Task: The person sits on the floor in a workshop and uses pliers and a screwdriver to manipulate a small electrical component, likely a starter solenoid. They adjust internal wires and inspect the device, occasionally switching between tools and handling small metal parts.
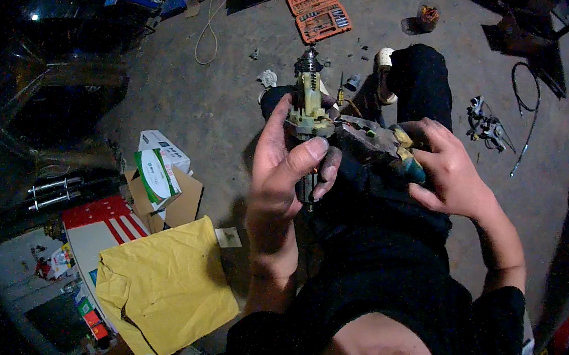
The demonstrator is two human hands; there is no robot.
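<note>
My left hand (293,158) is closed around a pale yellow plastic mechanical assembly (311,101). The part stands upright, with a coil spring and a dark metal end at its top; a thin dark shaft shows below my fingers. My right hand (443,162) grips what look like dark grey pliers (370,139) with yellow and teal handles. Their narrow tip points left and lies against or just beside the assembly's right side; which one I cannot tell. Both hands are above my lap, and my palm hides the assembly's lower part.
An orange socket set case (318,13) lies open on the floor ahead. To the left are a cardboard box (179,205) and a yellow cloth (171,286). Metal parts (488,125) and a black cable (524,98) lie at right. A screwdriver (340,95) is near my feet.
</note>
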